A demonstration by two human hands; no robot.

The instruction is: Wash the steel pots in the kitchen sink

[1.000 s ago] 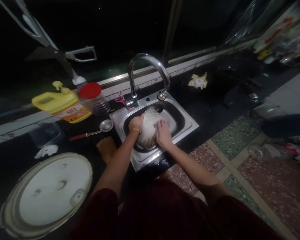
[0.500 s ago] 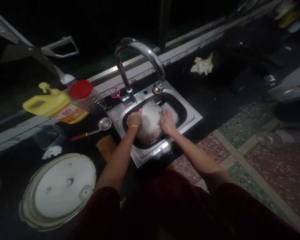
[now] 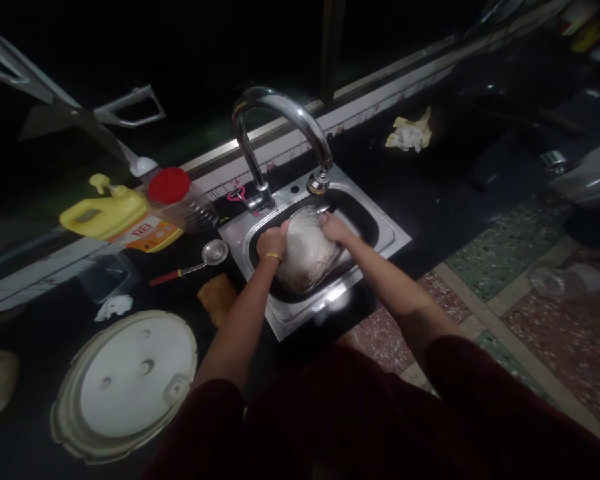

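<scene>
Both my hands are on a round grey pot (image 3: 307,252) tipped on its side in a small steel sink (image 3: 380,223). My left hand (image 3: 271,243), with a gold bangle at the wrist, grips the pot's left edge. My right hand (image 3: 333,227) is closed over the pot's upper right side, just under the spout of the curved chrome tap (image 3: 280,113). The scene is dim and I cannot make out whether water runs.
Left of the sink on the dark counter lie a yellow detergent jug (image 3: 113,215), a red-lidded clear jar (image 3: 180,197), a small ladle (image 3: 200,261), a brown cloth (image 3: 217,298) and a large round cooker lid (image 3: 127,383). Crumpled paper (image 3: 409,135) sits behind the sink. Terrazzo floor lies to the right.
My right hand has slid from the pot's lower right side up to its top, near the spout. The pot has tilted slightly. My left hand has kept its grip.
</scene>
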